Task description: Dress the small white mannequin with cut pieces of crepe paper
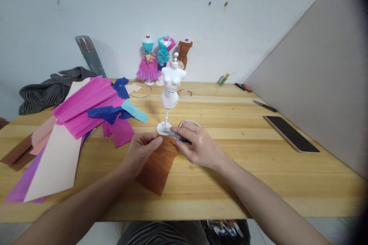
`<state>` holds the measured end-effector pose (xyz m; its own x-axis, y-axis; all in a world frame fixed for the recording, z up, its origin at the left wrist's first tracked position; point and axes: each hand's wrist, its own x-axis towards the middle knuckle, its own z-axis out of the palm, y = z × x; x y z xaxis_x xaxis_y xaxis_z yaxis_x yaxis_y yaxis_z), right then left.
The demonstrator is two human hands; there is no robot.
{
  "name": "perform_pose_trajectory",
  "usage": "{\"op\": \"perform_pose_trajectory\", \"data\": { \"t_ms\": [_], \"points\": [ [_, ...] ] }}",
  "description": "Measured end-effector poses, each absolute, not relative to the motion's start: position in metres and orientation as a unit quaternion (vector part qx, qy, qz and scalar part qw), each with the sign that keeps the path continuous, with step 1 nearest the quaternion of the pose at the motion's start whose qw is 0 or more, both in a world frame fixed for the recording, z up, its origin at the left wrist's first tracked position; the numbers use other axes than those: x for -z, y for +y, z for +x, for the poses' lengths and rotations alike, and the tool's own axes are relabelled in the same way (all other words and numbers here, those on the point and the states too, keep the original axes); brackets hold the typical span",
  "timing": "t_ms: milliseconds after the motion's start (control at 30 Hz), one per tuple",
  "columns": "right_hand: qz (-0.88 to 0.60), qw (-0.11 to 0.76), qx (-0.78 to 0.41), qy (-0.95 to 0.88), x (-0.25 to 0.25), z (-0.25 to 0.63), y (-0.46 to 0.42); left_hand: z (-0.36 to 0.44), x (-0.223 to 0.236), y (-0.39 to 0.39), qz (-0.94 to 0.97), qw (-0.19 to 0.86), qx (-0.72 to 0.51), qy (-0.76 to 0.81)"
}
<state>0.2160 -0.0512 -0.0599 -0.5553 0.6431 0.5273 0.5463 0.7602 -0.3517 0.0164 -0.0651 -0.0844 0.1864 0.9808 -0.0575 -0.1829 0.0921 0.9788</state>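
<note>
Between finger and thumb, my left hand (pixel 143 149) pinches the upper edge of a piece of brown crepe paper (pixel 157 166), which hangs down over the table front. My right hand (pixel 198 143) is closed around small scissors (pixel 179 138) with dark blue handles. Their blades point left, parted, at the paper's top edge close to my left fingertips. Just behind both hands stands a bare white mini dress form (pixel 170 88), upright on its round base (pixel 163 128).
Crepe paper sheets (pixel 89 103) in pink, cream and blue pile up at left, by a striped cloth (pixel 57 86). Dressed mannequins (pixel 148 63) line the back wall beside a grey bottle (pixel 90 55). A phone (pixel 291 134) and a pen-like knife (pixel 264 105) lie right.
</note>
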Motion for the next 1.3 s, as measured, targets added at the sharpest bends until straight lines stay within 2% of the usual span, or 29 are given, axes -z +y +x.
{"op": "perform_pose_trajectory", "data": {
  "t_ms": [800, 1067, 1300],
  "points": [
    [-0.291, 0.324, -0.029, -0.9, 0.067, 0.214, -0.048, 0.019, 0.078, -0.068, 0.472, 0.627, -0.46, 0.416],
    [-0.34, 0.366, -0.141, -0.855, 0.058, 0.215, -0.047, 0.016, 0.077, -0.064, 0.474, 0.616, -0.468, 0.421],
    [-0.419, 0.368, -0.233, -0.797, 0.059, 0.208, -0.05, 0.017, 0.078, -0.064, 0.461, 0.627, -0.464, 0.423]
  ]
}}
